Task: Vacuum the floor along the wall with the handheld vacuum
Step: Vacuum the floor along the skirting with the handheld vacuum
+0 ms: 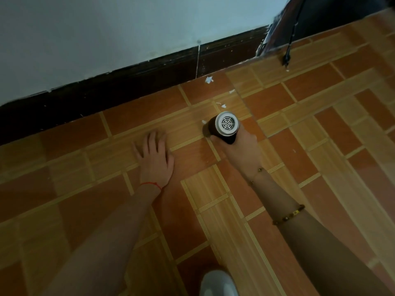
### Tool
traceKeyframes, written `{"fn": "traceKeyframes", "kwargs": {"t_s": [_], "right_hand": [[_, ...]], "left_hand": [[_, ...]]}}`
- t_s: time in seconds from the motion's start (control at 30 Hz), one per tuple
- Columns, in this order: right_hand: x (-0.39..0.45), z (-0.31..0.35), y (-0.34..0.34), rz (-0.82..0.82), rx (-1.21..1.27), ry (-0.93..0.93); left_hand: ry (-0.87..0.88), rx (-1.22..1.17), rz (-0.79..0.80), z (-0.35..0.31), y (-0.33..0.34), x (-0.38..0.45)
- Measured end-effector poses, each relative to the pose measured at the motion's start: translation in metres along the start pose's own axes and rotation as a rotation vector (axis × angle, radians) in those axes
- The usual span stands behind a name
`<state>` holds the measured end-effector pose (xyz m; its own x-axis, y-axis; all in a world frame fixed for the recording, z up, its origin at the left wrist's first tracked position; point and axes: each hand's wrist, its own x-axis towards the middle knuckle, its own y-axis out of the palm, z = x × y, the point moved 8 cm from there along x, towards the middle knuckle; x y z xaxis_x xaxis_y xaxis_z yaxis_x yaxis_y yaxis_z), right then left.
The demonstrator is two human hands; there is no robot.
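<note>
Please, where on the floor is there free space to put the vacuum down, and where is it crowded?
Free: the tiles left of the left hand, up to the dark skirting; also the tiles between the two forearms. Crowded: the strip from the handheld vacuum, gripped by the right hand, up to the skirting, strewn with white scraps. A black cord hangs at the far right.

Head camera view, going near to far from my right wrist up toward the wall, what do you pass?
Right hand gripping the handheld vacuum → small white scraps on the tile → larger white scrap → dark baseboard → pale wall.
</note>
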<state>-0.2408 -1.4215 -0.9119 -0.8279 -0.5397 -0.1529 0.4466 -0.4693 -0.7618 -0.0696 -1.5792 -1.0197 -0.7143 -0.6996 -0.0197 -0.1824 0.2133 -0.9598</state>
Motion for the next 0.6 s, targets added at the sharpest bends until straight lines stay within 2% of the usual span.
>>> {"fn": "traceKeyframes", "kwargs": {"t_s": [0.13,0.43,0.6], "right_hand": [[0.017,-0.001,-0.008,-0.098,0.023,0.026],[0.036,0.010,0.018,0.072,0.005,-0.022],[0.030,0.005,0.008,-0.052,-0.012,-0.011]], "left_hand": [[0.000,-0.041,-0.026,0.000,-0.002,0.001],[0.015,-0.025,-0.049,0.001,-0.001,0.001],[0.013,-0.020,-0.054,0.002,-0.001,0.001]]}}
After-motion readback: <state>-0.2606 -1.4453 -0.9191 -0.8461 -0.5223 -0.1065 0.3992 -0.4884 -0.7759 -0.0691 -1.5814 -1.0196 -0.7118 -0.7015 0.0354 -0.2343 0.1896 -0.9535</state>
